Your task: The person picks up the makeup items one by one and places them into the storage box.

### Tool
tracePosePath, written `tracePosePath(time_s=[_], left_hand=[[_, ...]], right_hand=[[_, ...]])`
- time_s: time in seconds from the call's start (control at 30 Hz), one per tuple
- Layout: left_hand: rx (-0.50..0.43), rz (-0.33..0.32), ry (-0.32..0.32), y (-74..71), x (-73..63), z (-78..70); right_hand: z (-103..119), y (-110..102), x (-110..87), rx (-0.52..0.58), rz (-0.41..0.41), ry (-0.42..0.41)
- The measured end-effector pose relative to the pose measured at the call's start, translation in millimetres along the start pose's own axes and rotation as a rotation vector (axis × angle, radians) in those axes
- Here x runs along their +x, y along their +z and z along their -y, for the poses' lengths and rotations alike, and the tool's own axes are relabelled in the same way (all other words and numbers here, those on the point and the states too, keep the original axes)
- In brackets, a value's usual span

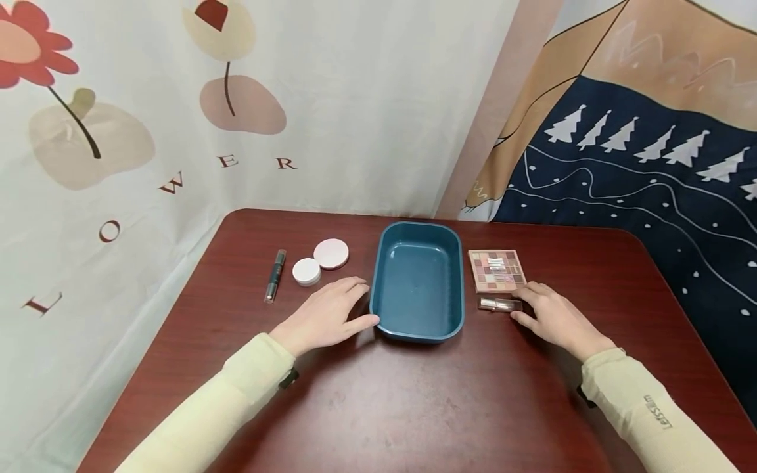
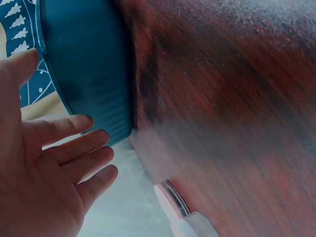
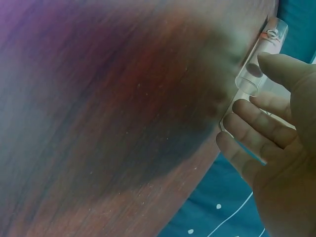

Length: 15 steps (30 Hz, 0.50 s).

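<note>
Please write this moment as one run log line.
left hand: open, beside blue tray | right hand: fingers touching clear tube | palette: on table

A dark red-brown wooden surface (image 1: 414, 407) stands in a corner between a white flower-printed curtain (image 1: 355, 98) and a navy tree-patterned hanging (image 1: 639, 177).

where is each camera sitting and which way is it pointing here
Head: above the table, looking forward and down; both sleeved arms, left hand and right hand show.
Left wrist: low beside the left hand, facing the blue tub; palm and fingers show.
Right wrist: low by the right hand, facing a clear tube; fingertips touch it.
Head and left wrist share the tub.
</note>
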<state>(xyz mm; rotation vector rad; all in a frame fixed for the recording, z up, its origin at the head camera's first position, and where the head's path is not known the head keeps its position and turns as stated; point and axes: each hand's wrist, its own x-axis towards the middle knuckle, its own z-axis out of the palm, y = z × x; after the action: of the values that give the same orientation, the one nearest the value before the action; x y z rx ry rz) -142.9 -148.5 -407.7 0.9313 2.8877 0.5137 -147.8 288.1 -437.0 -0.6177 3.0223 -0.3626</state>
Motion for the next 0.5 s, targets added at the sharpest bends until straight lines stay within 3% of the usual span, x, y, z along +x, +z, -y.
tracePosePath(time_s=[0.33,0.5], left_hand=[[-0.012,-0.001,0.015,3.1,4.8,-0.7],[-0.015,0.019,-0.01,2.2,5.1,-2.1]], right_hand=[[1.5,1.2,1.8,0.008,-0.014,-0.022],[0.8,1.2,2.7,0.013,-0.019,-0.031]])
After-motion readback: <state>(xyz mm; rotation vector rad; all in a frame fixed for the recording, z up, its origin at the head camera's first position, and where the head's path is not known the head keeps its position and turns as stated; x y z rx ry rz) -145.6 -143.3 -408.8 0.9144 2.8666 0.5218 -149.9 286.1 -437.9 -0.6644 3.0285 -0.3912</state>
